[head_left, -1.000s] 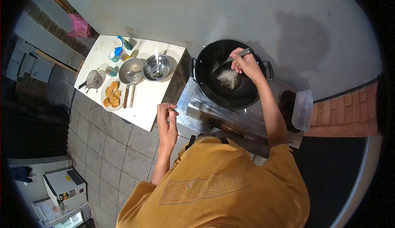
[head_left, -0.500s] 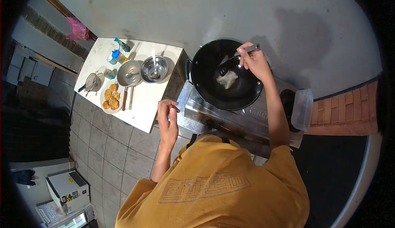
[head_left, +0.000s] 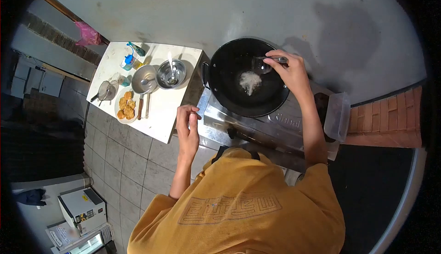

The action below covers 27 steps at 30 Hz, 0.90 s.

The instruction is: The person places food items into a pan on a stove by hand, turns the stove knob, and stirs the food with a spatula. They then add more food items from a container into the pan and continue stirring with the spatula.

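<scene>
My right hand [head_left: 289, 70] grips the handle of a ladle [head_left: 262, 66], whose dark bowl hangs over the right part of a black wok [head_left: 229, 98]. A pale, foamy patch of food [head_left: 250, 82] lies in the wok, left of and below the ladle. The wok rests on a metal gas stove [head_left: 282, 120]. My left hand [head_left: 187, 124] is raised between the white table and the stove, its fingers curled; whether anything small is between them cannot be made out.
The white table [head_left: 158, 128] at left bears a plate of fried pieces [head_left: 127, 106], two metal bowls [head_left: 171, 74], a strainer [head_left: 106, 90] and bottles [head_left: 133, 62]. A clear plastic container [head_left: 337, 116] stands right of the stove. A wall rises behind the wok.
The ladle has moved up and right, away from the pale patch, and its bowl has turned. My right hand has shifted slightly right. My left hand is still curled, slightly higher in view.
</scene>
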Available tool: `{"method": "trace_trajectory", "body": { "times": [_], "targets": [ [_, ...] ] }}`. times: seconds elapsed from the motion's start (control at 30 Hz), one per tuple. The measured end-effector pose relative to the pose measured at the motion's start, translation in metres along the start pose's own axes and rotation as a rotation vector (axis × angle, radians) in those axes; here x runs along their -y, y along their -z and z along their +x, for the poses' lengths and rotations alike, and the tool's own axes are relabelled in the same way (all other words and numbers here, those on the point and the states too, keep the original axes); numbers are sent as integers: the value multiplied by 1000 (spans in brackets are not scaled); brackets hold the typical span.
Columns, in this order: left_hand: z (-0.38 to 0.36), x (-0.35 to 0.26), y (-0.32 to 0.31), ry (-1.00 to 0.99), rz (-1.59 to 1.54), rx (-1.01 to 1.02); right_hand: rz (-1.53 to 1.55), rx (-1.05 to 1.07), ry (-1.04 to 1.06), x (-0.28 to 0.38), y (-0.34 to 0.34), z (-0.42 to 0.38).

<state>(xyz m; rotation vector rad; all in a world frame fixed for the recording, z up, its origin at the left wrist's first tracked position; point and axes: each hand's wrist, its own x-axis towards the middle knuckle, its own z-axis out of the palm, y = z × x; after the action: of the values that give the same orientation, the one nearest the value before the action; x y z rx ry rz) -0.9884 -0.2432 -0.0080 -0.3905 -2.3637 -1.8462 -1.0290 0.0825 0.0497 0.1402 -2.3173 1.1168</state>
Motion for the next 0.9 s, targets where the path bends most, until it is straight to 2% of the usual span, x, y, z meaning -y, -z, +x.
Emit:
{"method": "trace_trajectory", "body": {
  "times": [0.27,0.6,0.9],
  "targets": [
    [-15,-7,-9,-11,90,-9,-73,89,-25,7,15,-8],
    [-31,-5,-8,69,35,-71,-131,-69,-39,12,16,-13],
    [33,14,9,54,-50,11,-258,-191,-145,18,2,-19]
  ]
}}
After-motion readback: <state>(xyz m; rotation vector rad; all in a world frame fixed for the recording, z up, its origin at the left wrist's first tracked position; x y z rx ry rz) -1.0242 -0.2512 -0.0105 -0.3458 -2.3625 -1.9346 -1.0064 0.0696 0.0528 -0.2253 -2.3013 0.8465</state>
